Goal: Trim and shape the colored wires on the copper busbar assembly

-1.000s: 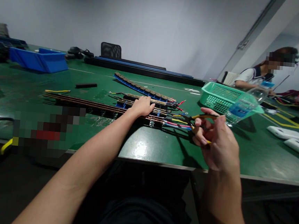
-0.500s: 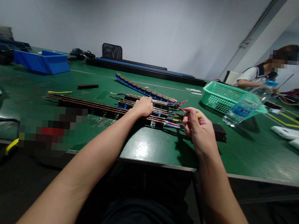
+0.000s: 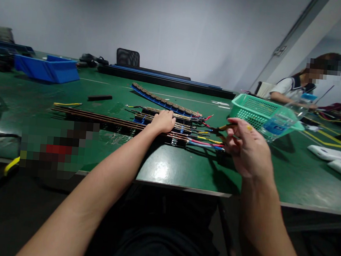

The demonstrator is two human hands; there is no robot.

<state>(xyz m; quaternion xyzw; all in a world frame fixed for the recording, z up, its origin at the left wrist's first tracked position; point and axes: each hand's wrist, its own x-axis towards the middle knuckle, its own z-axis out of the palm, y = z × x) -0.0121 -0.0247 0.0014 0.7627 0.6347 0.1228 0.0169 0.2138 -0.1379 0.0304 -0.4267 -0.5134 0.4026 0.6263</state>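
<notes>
My left hand (image 3: 162,121) is pressed down on a bundle of long thin strips with copper-coloured rails (image 3: 111,122), its fingers curled over them. Coloured wires (image 3: 206,143), red, blue and yellow, come out of the strips' right ends. Beside these ends my right hand (image 3: 246,144) is closed round a dark tool with yellow-orange handles (image 3: 222,128), which looks like pliers. The tool's tip points left, close to the wires. Behind the bundle lies a curved blue-backed strip (image 3: 163,101).
A green basket (image 3: 250,107) with a clear bottle (image 3: 278,123) leaning at it stands right. A blue bin (image 3: 48,69) is at the back left, long dark profiles (image 3: 168,80) at the back. White devices (image 3: 325,152) lie far right. A person (image 3: 296,85) sits beyond.
My right hand has moved right, away from the strips' ends, and the dark tool in it now shows more. My left hand has stayed on the strips.
</notes>
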